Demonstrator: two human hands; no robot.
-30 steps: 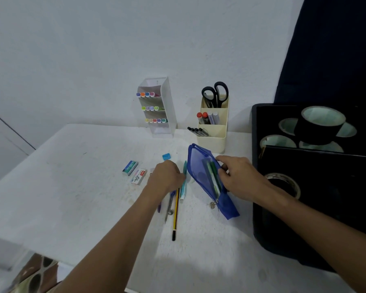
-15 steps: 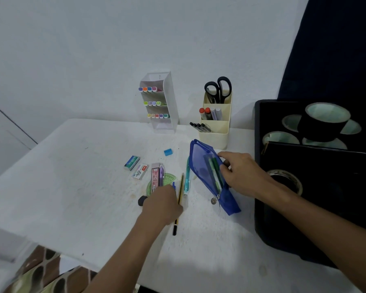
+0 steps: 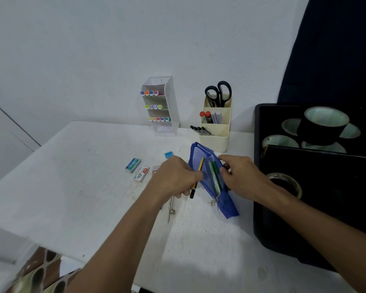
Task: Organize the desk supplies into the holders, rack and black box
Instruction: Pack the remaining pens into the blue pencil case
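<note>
Since half a second ago, the left hand point(image 3: 174, 178) has lifted from the table point(image 3: 72, 187) with the pencil point(image 3: 195, 180) and brought it to the pouch point(image 3: 209, 176); the fingers are curled tight around the yellow shaft, its tip inside the pouch mouth and its black end sticking out below the knuckles. Pinching the far edge of the blue pouch, the right hand point(image 3: 241, 178) holds the opening apart, and green and white pens point(image 3: 215, 176) lie inside. Under the left wrist a metal compass point(image 3: 170, 208) lies on the table. Left of the hands sit two small boxes point(image 3: 136, 169), and a blue sharpener point(image 3: 168, 154) lies just beyond the knuckles. Against the wall stand a white rack point(image 3: 163, 106) with rows of coloured markers and a cream holder point(image 3: 216, 125) with scissors point(image 3: 218, 93), markers and black pens. On the right, the black box point(image 3: 262, 208) holds tape rolls point(image 3: 323, 125), with one clear roll point(image 3: 287, 185) in the near compartment
</note>
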